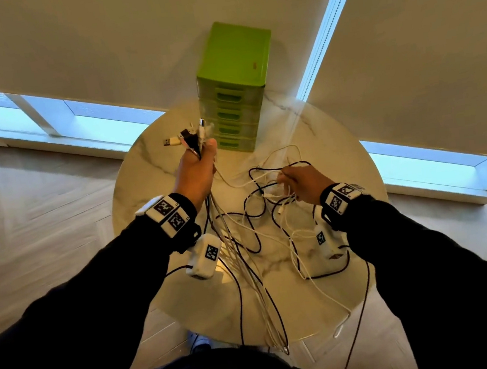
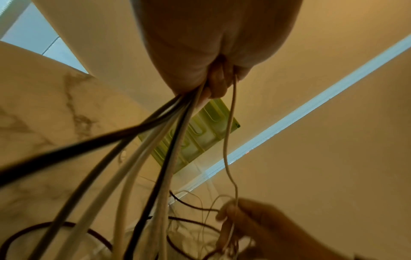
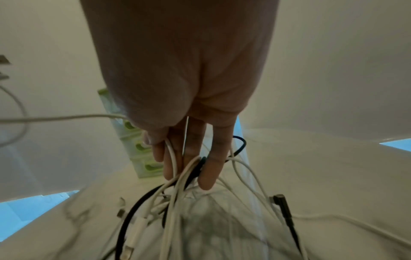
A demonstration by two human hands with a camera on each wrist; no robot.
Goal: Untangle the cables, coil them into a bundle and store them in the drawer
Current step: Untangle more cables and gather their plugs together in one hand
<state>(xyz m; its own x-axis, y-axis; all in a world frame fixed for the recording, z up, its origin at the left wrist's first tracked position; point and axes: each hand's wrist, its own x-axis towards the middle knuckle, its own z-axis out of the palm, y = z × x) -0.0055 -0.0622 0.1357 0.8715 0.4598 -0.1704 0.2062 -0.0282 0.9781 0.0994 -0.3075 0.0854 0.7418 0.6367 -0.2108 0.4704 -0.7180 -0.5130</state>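
Sleeves (image 1: 102, 296) of dark cloth run forward from the bottom of the head view, each wrist wearing a white marker band (image 1: 167, 213). Black and white cables (image 1: 247, 263) trail over the near edge of the round marble desk (image 1: 342, 172) and hang below it, while the rest lie in a loose tangle across the desk's middle. On the left, the left hand (image 1: 196, 171) is raised above the desk and clenched round a gathered bunch of those cables, with the plug ends (image 1: 187, 136) fanning out above its fist and the strands dropping in a tight sheaf under the wrist, as the left wrist view confirms. To the right and lower, the right hand (image 1: 304, 181) reaches down into the tangle; the right wrist view shows its fingers (image 3: 209, 168) extended downward with white and black strands threaded between them and a white strand caught against the thumb. Beyond both hands, at the far side of the desk, stands a green drawer unit (image 1: 235, 90) with its drawers pushed in. Behind it hang pale roller blinds (image 1: 419, 55) over bright windows.
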